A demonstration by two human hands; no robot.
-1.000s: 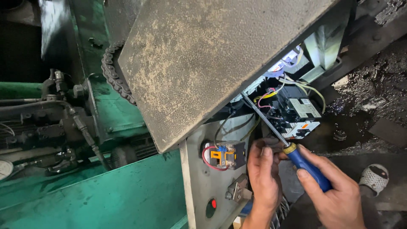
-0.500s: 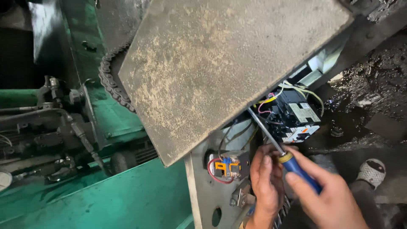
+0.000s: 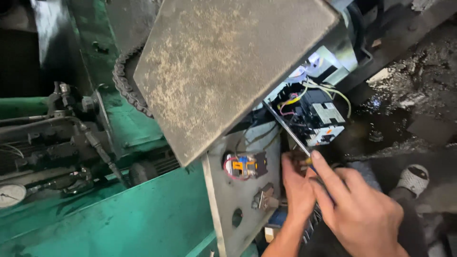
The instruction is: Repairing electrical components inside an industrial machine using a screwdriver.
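My right hand [image 3: 359, 209] grips a screwdriver [image 3: 288, 131]; its handle is mostly hidden under the fingers. The metal shaft slants up-left into an open electrical box, its tip hidden near the black-and-white contactor [image 3: 321, 119] with yellow and red wires. My left hand [image 3: 297, 188] rests just left of the shaft, fingers against the box's lower edge beside the grey metal panel [image 3: 247, 209]. That panel carries a small orange-and-blue switch block [image 3: 243, 166] ringed by a red wire.
A large rusty grey cover plate [image 3: 223, 66] hangs tilted above the box. A roller chain [image 3: 124, 90] runs behind its left edge. Green machine housing [image 3: 119, 219], dark hoses and a round gauge [image 3: 8, 195] fill the left. A foot in a white sandal [image 3: 413, 178] stands on dirty ground.
The view has shifted down and left. My right hand has slid up the screwdriver, now covering the blue handle, and the shaft points deeper into the box. My left hand stays beside it.
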